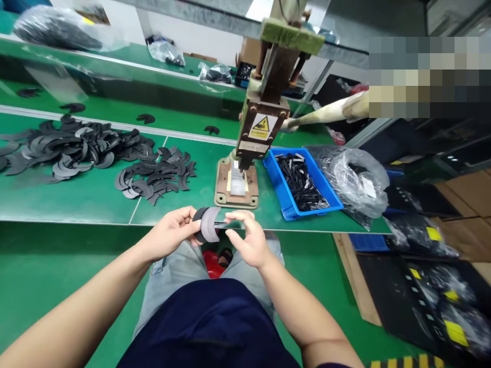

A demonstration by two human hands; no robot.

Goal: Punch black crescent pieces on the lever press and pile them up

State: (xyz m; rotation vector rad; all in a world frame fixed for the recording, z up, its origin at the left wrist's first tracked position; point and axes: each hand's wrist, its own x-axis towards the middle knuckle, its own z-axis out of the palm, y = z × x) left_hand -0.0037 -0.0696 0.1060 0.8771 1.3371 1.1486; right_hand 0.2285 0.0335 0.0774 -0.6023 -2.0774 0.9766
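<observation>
My left hand (174,230) is closed on curved crescent pieces (209,225), one dark and one greyer, held just over the table's front edge. A thin dark strip (220,224) sticks out from their right side. Around the strip's free end my right hand (247,237) is open, with thumb and fingers apart; whether a fingertip touches it I cannot tell. Beyond the hands stands a hand press (263,112), its base plate (220,191) bearing a pale metal block (238,185). A blue bin (289,212) right of the press holds many small black parts (301,179).
Left on the green table lie a large heap of crescent pieces (65,148) and a smaller heap (157,174). Several dark pieces (146,118) rest on the green strip behind. A plastic bag (362,179) sits right of the bin. The press handle (326,113) reaches out rightward.
</observation>
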